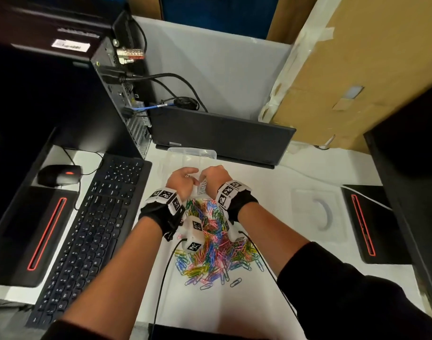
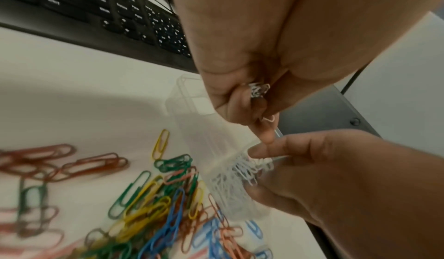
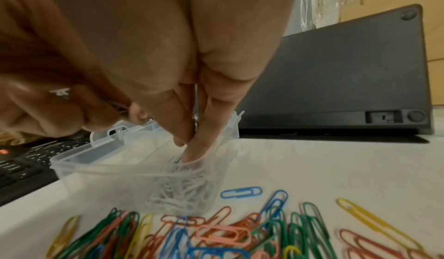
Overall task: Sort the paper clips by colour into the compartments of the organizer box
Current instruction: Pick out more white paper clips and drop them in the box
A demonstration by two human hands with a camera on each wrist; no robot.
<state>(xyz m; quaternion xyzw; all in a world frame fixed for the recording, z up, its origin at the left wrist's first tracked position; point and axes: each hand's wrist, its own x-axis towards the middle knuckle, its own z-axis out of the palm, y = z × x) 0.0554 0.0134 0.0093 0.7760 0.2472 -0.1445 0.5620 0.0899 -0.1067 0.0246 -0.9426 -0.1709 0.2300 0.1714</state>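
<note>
Our right hand (image 3: 149, 69) reaches down into the near compartment of the clear organizer box (image 3: 100, 160), its straightened fingers (image 3: 199, 143) dipping among the white paper clips (image 3: 177, 192) that already lie there; we cannot tell whether those fingers are pinching a clip or just letting one go. Our left hand (image 2: 252, 54) hovers right beside it over the box, fingers curled around a small bunch of white clips (image 2: 259, 90) tucked in the palm, with one more caught at a fingertip.

Just in front of the box, touching its near wall, spreads the unsorted pile (image 1: 210, 244) of green, yellow, blue, orange and pink clips on the white desk (image 1: 283, 300). The other compartments look unfilled, so we judge the sorting is at its first colour. A keyboard (image 1: 97, 224) lies to the left, and a dark laptop (image 1: 222, 136) stands right behind the box.

From here, the risks look small but real. The box is light and both hands crowd over it, so a nudge from a wrist could slide or tip it and spill white clips back into the pile. Clips hook together, so lifting our fingers could drag a chain out. The loose bunch in our left hand could also drop into the wrong compartment.
</note>
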